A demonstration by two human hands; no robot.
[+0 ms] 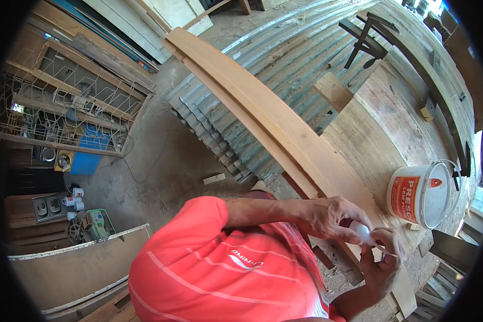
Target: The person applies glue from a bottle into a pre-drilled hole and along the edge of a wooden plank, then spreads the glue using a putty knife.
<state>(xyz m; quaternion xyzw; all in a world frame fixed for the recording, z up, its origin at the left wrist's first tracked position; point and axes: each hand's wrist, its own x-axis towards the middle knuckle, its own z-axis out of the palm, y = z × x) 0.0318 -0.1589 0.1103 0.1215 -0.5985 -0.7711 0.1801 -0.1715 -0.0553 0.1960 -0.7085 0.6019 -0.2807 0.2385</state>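
Note:
My left hand [333, 217] is closed, its thumb and fingers pinching a small white rounded object [361, 232] that looks like a little bottle. My right hand [382, 263] meets it from below, with bent fingers closed at the object's other end, where a thin pale part shows. The fingers cover much of the object, so its exact kind is hard to make out. Both hands are above the near end of a long planed wooden board [284, 118]. Just beyond them stands a white plastic bucket [434, 201] with an orange-red label.
Under the board is a stack of corrugated sheets [290, 59], with a wooden worktop [359, 134] to the right. A dark metal clamp [367, 40] lies at the far side. Wire-fronted wooden frames [80, 96] and a blue panel [91, 153] stand at left.

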